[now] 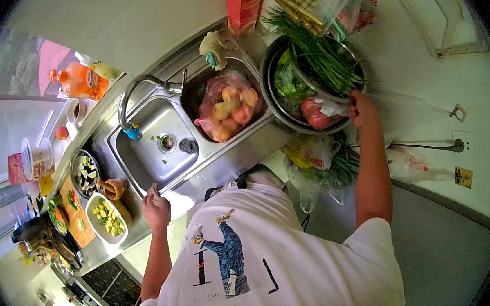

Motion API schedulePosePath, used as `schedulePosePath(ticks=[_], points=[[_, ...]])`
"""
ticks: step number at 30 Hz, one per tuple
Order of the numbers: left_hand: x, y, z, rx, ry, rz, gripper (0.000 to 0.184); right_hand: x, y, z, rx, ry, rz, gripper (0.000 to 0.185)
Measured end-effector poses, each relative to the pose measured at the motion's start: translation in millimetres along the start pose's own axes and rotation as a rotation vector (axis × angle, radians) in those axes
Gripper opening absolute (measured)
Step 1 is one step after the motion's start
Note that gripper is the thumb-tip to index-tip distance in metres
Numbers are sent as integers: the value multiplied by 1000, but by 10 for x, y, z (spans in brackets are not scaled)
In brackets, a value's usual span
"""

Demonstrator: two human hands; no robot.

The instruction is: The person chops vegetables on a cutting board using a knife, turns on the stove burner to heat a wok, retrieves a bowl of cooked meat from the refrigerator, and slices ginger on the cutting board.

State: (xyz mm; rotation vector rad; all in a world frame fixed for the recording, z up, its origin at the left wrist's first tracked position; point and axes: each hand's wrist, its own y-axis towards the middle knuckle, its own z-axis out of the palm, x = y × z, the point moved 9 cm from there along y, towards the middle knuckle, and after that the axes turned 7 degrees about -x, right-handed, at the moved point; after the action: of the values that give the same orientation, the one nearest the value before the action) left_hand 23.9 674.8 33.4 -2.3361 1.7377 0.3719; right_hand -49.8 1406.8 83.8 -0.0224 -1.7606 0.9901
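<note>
My right hand is closed on the rim of a metal bowl, its fingers partly hidden. Long scallions lie over this bowl. It sits above a larger dark-rimmed basin with a perforated surface inside. Leafy greens in plastic and a bagged red item are also in there. My left hand is low at the front edge of the counter by the sink; its fingers are mostly hidden, and I cannot tell whether it holds anything.
A double steel sink has a faucet and a bag of orange-yellow produce. At left stand a white dish of cut vegetables, a mortar, a bowl of eggplant pieces and a cutting board. Bagged greens hang below the basin.
</note>
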Motion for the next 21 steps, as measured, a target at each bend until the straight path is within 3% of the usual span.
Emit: schedulePosePath(ticks=[1,6,9,12,13,15,17,21], points=[[-205,51,-81,-56,-80,71,32,-6,-238,8,-33,-51,31,15],[-977,305,84,95,-319,140,32,-568,-785,31,-48,-99,141,17],[-1810,253,98,516,-747,-9,39,-990,-1054,269,153,-154,106,20],[-2356,182,-16,678,-960,24,46,-1251,-1413,539,265,-358,105,24],[-2423,162,-61,686,-955,34,46,-1353,-1499,609,308,-424,108,25],[-2322,121,-85,664,-905,-163,45,-1498,-1619,791,391,-410,80,28],[-2147,115,-143,596,-605,-250,36,-1657,-1687,979,503,-448,-8,31],[-2194,61,-143,585,-689,-251,33,-1653,-1818,1162,562,-402,6,29]])
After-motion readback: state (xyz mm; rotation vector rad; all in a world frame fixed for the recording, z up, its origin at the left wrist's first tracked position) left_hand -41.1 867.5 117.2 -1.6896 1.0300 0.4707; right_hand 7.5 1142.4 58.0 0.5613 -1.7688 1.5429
